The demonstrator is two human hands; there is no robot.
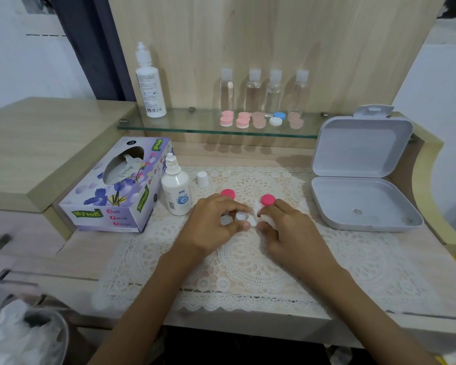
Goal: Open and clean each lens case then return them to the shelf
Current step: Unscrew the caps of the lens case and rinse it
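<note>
Five shelved lens cases (226, 118), four clear bottles (227, 90) — two pink caps (227, 193), two solution bottles (150, 85).

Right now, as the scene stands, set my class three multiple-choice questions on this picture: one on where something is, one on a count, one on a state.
1. Where is the small white cap? A on the floor; B on the lace mat beside the small bottle; C in a drawer.
2. How many clear bottles stand on the glass shelf? A two; B six; C four.
3. The grey box is: A open; B shut; C upside down.
Answers: B, the cap stands on the mat by the uncapped bottle; C, four stand in a row; A, its lid is raised.
</note>
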